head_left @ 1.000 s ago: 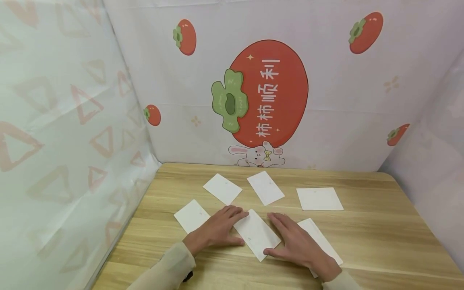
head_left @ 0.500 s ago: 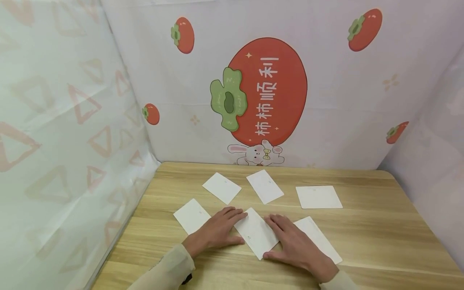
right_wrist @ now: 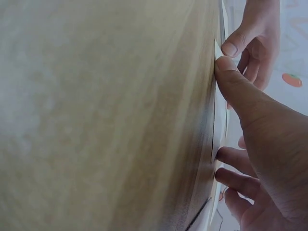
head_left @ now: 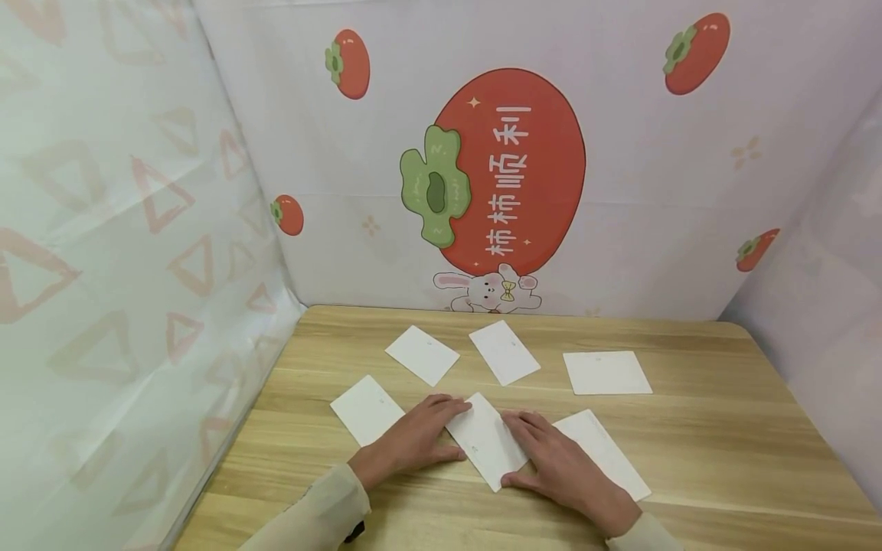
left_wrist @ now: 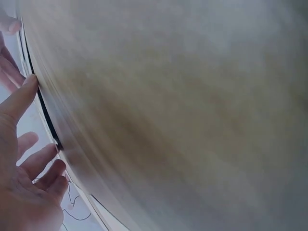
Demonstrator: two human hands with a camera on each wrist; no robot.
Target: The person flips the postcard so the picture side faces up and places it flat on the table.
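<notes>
A printed backdrop [head_left: 641, 168] rises behind the wood-grain bench [head_left: 744, 428]. Both hands lie low on it with fingers loosely spread: the left hand [head_left: 416, 438] along one side of the middle card [head_left: 485, 444], the right hand [head_left: 568, 468] around its opposite corner. The right hand has edged inward, now covering that corner; the left has scarcely shifted. That probably leaves the card better steadied between them, though how firmly it is pressed I cannot tell. Just outside lie the left card [head_left: 365, 409] and the partly hidden right card [head_left: 609, 455]; farther back, three cards [head_left: 505, 353] lie apart.
</notes>
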